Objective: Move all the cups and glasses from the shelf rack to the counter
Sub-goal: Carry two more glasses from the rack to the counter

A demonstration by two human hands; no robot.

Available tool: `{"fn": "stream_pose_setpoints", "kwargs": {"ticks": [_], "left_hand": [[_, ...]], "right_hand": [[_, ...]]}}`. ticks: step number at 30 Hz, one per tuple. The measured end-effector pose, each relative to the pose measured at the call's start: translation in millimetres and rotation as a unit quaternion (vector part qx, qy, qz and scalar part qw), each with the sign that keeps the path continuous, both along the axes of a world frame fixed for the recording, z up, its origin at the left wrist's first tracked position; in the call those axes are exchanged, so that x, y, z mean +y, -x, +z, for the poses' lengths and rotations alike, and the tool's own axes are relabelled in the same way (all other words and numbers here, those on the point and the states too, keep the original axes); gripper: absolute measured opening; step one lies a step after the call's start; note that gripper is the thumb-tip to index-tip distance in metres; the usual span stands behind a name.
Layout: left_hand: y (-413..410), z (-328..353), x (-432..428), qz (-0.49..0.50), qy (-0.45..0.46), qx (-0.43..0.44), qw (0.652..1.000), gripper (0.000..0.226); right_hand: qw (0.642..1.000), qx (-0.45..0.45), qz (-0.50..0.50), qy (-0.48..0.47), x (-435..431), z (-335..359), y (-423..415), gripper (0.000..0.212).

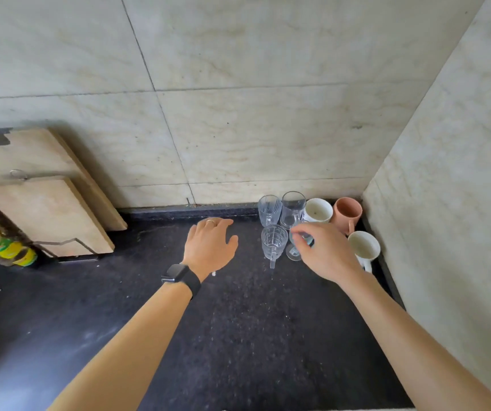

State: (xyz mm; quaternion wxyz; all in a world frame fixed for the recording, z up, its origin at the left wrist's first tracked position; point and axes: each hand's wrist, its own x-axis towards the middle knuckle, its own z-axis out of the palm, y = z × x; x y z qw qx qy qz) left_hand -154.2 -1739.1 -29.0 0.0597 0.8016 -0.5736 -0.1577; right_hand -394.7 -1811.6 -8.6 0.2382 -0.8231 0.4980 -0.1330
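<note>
Cups and glasses stand in the back right corner of the black counter. A ribbed glass mug and a plain stemmed glass are at the back. A white cup and a terracotta mug stand to their right. In front stand a cut-glass mug and a white mug. My right hand pinches the rim of a stemmed glass whose foot rests on the counter. My left hand hovers over the counter, fingers spread and palm down. The shelf rack is out of view.
Two wooden cutting boards lean against the tiled back wall at the left. Sauce bottles with yellow and green labels stand at the far left. A tiled side wall bounds the counter on the right.
</note>
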Motion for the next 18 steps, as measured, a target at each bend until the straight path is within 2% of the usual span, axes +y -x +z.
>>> {"fn": "stream_pose_setpoints", "kwargs": {"ticks": [4, 10, 13, 18], "left_hand": [[-23, 58, 45, 0.047, 0.070, -0.098, 0.992, 0.049], [-64, 140, 176, 0.220, 0.114, -0.191, 0.950, 0.042], [-68, 170, 272, 0.319, 0.108, -0.226, 0.914, 0.046], [-40, 216, 452, 0.477, 0.076, -0.276, 0.831, 0.047]], "right_hand": [[0.989, -0.030, 0.106, 0.095, 5, 60, -47, 0.024], [0.953, -0.078, 0.251, 0.154, 63, 127, -130, 0.029], [0.917, -0.116, 0.347, 0.161, 125, 154, -180, 0.029], [0.825, -0.180, 0.511, 0.160, 289, 198, -247, 0.030]]}}
